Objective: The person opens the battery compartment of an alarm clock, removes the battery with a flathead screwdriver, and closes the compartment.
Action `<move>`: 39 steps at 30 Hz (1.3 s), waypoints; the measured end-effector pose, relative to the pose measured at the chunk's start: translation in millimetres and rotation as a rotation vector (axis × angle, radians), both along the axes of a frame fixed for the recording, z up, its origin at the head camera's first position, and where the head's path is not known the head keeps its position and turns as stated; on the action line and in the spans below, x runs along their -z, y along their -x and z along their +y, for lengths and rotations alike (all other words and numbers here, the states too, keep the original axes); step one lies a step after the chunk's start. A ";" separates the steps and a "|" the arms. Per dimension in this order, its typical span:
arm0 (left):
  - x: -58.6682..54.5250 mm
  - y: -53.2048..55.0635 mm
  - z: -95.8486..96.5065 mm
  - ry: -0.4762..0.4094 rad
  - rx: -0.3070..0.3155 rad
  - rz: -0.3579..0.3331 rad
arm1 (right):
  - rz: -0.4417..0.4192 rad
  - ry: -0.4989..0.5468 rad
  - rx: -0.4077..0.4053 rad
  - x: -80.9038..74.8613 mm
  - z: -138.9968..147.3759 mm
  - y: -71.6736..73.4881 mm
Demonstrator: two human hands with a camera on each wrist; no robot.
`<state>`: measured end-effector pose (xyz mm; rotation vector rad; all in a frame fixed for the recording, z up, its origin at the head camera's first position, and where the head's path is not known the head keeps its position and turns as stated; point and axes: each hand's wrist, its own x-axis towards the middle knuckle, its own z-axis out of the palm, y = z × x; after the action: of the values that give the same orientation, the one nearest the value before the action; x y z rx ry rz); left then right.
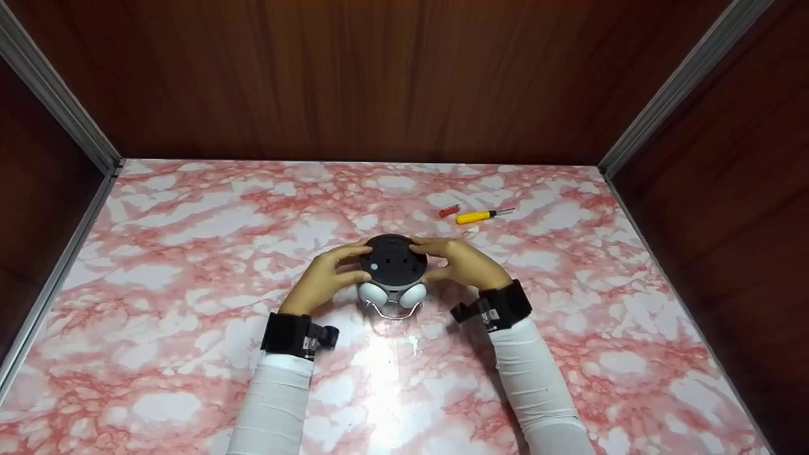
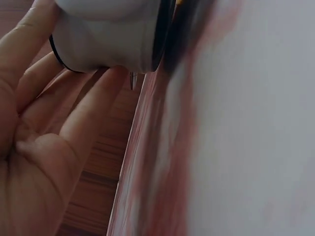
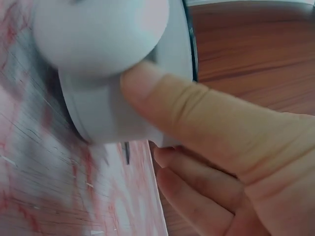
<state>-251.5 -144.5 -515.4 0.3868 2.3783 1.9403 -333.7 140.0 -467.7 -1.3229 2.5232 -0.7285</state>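
A round twin-bell alarm clock [image 1: 398,268] lies with its black back facing up. Its two white bells [image 1: 373,294] and a thin wire handle [image 1: 395,315] point toward the person. From the left side, the left hand [image 1: 321,278] grips it, fingers at the far rim and thumb nearer. Opposite, the right hand [image 1: 471,264] grips the other side in the same way. In the right wrist view, the thumb [image 3: 187,108] presses the pale casing [image 3: 125,118] just beside a bell. The clock's casing [image 2: 108,42] also shows in the left wrist view; its front is hidden.
Beyond the clock, to the right, lies a screwdriver [image 1: 474,217] with a yellow handle. A small red cylindrical piece [image 1: 449,210] sits beside it. Dark wooden panels [image 1: 392,82] border the red-and-white marbled table [image 1: 189,284] at the back and sides.
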 end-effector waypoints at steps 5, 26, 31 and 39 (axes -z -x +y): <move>-2.3 1.8 -2.1 -0.054 0.011 -0.008 | -0.055 0.049 -0.003 -1.7 1.5 0.2; -6.0 0.3 4.2 -0.067 0.123 0.019 | -0.231 0.196 0.035 9.4 6.8 6.8; -6.2 0.4 9.4 0.029 0.004 0.100 | -0.223 0.185 0.030 9.5 5.9 8.2; -12.1 -2.1 11.5 0.099 -0.020 0.207 | -0.226 0.193 0.045 11.3 4.9 8.1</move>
<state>-249.4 -133.0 -503.3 0.5865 2.6003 1.8636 -341.8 145.0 -479.0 -1.1663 2.3579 -1.0896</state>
